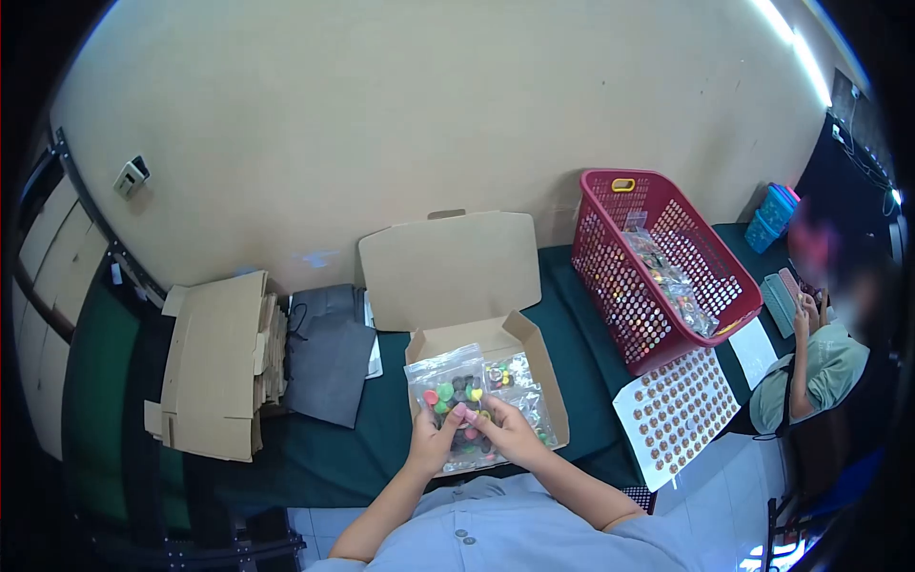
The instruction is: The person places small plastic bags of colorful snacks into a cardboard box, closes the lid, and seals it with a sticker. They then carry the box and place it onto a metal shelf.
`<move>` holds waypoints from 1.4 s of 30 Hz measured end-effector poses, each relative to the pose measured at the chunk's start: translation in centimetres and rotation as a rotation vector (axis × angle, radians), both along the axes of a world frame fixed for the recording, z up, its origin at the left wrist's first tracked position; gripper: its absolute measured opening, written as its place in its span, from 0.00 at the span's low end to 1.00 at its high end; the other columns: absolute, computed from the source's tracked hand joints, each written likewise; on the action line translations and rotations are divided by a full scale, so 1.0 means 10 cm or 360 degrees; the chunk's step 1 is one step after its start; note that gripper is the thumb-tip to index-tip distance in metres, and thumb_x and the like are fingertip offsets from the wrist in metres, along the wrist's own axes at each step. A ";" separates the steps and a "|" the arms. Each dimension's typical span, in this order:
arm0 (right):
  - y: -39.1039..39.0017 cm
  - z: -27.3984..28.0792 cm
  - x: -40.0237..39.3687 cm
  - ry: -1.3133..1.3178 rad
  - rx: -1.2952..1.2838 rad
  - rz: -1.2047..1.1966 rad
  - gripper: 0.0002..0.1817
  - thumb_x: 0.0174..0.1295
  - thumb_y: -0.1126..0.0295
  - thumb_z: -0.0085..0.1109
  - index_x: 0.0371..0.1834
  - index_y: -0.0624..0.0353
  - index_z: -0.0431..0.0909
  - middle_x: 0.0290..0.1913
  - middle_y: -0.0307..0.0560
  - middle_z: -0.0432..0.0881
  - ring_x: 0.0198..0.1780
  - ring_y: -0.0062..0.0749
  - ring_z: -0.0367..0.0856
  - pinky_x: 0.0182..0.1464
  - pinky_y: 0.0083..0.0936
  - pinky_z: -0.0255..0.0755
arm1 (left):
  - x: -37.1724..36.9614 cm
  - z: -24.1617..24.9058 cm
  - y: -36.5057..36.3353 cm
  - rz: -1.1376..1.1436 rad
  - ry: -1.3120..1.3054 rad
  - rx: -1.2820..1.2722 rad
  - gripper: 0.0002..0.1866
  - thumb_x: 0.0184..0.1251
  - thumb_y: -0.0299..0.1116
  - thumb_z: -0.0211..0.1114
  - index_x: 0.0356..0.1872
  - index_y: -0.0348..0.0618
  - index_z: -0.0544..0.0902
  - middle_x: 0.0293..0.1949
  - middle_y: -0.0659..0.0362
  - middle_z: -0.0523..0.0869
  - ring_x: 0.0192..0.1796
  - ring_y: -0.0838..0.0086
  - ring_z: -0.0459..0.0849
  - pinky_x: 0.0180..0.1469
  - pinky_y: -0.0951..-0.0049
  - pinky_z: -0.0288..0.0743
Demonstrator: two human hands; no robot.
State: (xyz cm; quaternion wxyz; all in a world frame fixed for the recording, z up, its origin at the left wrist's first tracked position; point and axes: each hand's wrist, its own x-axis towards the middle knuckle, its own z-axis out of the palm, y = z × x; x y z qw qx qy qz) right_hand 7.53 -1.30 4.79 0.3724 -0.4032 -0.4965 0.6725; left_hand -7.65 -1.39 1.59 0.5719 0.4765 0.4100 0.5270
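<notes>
A clear zip bag [448,375] of small round pieces in pink, green, yellow and dark colours is held up in front of me. My left hand [434,440] grips its lower left side, thumb on the front. From the right, my right hand [510,434] pinches the same bag, the two thumbs nearly meeting. Behind and below it stands an open cardboard box [540,357], its lid raised toward the wall. More clear bags [522,398] of colourful pieces lie inside the box, partly hidden by my hands and the held bag.
A red plastic basket [624,329] with several filled bags stands at right. Beside it lies a sheet of round stickers [658,410]. Flattened cardboard boxes [210,367] and dark grey bags [329,367] are at left. A person [820,372] sits at far right, near blue containers [767,224].
</notes>
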 end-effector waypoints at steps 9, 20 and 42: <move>0.09 -0.07 -0.25 -0.0048 -0.0055 -0.0145 0.22 0.65 0.54 0.49 0.53 0.59 0.68 0.35 0.37 0.77 0.31 0.12 0.75 0.16 0.09 0.65 | -0.10 -0.02 -0.03 0.0206 0.0020 0.0130 0.22 0.68 0.40 0.56 0.55 0.34 0.69 0.44 0.56 0.81 0.46 0.76 0.77 0.50 0.75 0.70; 0.13 -0.06 -0.28 -0.0043 -0.0148 -0.0246 0.20 0.66 0.55 0.49 0.51 0.60 0.69 0.38 0.38 0.77 0.32 0.14 0.77 0.14 0.10 0.66 | -0.13 -0.11 0.08 0.0138 -0.0086 0.0092 0.23 0.70 0.41 0.52 0.58 0.33 0.66 0.46 0.55 0.79 0.48 0.76 0.76 0.51 0.76 0.69; 0.17 -0.23 -0.46 0.0165 -0.0265 -0.0408 0.19 0.62 0.59 0.57 0.48 0.63 0.72 0.34 0.36 0.78 0.30 0.12 0.73 0.32 0.12 0.68 | -0.35 -0.06 0.08 -0.0161 0.0338 0.0091 0.26 0.57 0.25 0.64 0.56 0.36 0.65 0.44 0.58 0.79 0.44 0.76 0.79 0.47 0.75 0.73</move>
